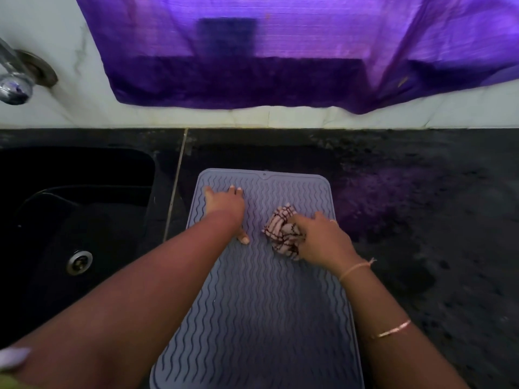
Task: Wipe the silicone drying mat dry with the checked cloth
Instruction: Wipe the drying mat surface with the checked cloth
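Observation:
A grey silicone drying mat (258,304) with wavy ridges lies lengthwise on the black counter, straight in front of me. My left hand (224,206) presses flat on the mat's far left part, fingers spread. My right hand (320,240) grips a bunched checked cloth (282,234), white with dark red lines, and holds it against the mat's far right part. The cloth sticks out to the left of my right hand.
A black sink (75,220) with a metal drain (79,261) sits left of the mat. A chrome tap (15,82) juts from the white wall at far left. A purple curtain (295,51) hangs behind. The black counter (435,220) extends to the right.

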`<state>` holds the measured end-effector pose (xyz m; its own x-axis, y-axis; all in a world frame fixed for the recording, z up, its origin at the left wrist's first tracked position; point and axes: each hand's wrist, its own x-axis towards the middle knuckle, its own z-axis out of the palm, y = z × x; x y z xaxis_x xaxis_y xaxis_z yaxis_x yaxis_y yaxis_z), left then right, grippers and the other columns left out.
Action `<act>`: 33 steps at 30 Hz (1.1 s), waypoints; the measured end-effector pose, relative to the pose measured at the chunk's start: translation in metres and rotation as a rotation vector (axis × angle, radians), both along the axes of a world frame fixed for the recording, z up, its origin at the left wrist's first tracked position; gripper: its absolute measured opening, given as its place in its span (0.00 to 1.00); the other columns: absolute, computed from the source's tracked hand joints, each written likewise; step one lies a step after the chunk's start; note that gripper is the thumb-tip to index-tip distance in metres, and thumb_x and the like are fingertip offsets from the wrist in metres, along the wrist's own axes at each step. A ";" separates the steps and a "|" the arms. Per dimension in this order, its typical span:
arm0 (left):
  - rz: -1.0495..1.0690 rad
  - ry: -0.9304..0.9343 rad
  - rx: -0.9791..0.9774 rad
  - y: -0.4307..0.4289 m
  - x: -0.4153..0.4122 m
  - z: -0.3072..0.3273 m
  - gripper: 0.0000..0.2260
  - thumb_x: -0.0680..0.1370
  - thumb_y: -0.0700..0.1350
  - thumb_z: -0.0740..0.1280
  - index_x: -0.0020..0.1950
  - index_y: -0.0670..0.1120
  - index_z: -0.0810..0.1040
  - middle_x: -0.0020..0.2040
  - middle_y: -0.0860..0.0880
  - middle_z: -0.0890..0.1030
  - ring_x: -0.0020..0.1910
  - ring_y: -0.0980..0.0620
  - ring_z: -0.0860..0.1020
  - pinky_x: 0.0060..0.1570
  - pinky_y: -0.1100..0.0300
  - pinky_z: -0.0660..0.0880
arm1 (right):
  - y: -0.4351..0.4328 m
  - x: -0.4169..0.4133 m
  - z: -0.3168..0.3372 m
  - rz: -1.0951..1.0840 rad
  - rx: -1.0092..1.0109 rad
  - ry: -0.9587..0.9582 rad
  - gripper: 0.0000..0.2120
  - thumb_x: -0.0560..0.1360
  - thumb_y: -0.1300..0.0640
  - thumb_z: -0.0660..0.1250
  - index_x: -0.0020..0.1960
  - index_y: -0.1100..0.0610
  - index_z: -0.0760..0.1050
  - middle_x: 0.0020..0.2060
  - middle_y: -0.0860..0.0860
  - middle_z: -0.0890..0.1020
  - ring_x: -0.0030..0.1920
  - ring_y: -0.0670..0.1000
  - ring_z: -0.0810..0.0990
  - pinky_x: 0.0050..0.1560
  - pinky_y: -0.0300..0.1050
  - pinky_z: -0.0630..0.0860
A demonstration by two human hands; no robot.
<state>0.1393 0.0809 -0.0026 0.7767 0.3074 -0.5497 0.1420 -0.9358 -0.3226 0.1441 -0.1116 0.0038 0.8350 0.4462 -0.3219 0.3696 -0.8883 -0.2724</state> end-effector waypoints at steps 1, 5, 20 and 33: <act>-0.002 0.000 -0.002 0.000 0.000 0.000 0.58 0.64 0.68 0.71 0.79 0.42 0.42 0.79 0.45 0.46 0.72 0.45 0.66 0.73 0.38 0.48 | 0.002 0.009 0.004 -0.038 0.044 0.014 0.24 0.74 0.57 0.61 0.67 0.41 0.66 0.60 0.56 0.70 0.61 0.62 0.70 0.59 0.55 0.73; -0.010 -0.003 -0.015 0.001 -0.001 0.001 0.58 0.64 0.68 0.71 0.79 0.42 0.41 0.79 0.45 0.46 0.73 0.45 0.64 0.73 0.37 0.48 | 0.023 0.069 0.005 -0.166 0.180 -0.118 0.21 0.75 0.57 0.60 0.67 0.44 0.67 0.60 0.59 0.69 0.60 0.65 0.70 0.59 0.57 0.71; -0.008 -0.002 0.027 -0.002 -0.001 0.005 0.59 0.63 0.70 0.69 0.79 0.42 0.42 0.79 0.44 0.47 0.71 0.45 0.67 0.73 0.38 0.48 | -0.016 -0.021 -0.006 0.124 -0.027 0.066 0.22 0.71 0.47 0.66 0.64 0.45 0.66 0.56 0.54 0.72 0.58 0.58 0.73 0.54 0.49 0.73; -0.100 -0.060 -0.283 0.002 -0.040 0.009 0.47 0.69 0.67 0.67 0.79 0.55 0.43 0.79 0.46 0.47 0.77 0.40 0.53 0.71 0.33 0.49 | 0.029 0.042 -0.010 0.043 -0.088 0.016 0.35 0.68 0.41 0.70 0.71 0.44 0.59 0.69 0.61 0.61 0.69 0.66 0.61 0.66 0.59 0.67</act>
